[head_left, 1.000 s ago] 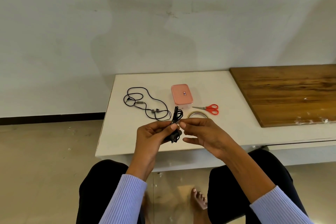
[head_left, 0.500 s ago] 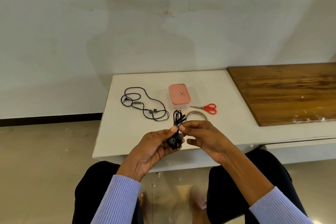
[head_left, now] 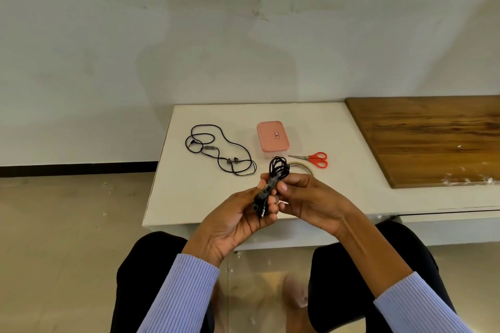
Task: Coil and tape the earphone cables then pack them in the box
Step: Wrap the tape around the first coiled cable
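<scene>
Now my left hand [head_left: 238,213] has rolled palm-up since a second ago, its fingers curled round the bundled earphone [head_left: 270,186], while my right hand [head_left: 305,197] pinches the bundle's middle, where I think tape is being pressed on. The plug and buds have come into view at the bottom end, so I judge this coil nearly secured. A second earphone [head_left: 216,151] lies loose on the counter [head_left: 205,197], left of the closed pink box [head_left: 272,135], with scissors [head_left: 315,159] and tape roll [head_left: 303,166] near; that one is still to do
</scene>
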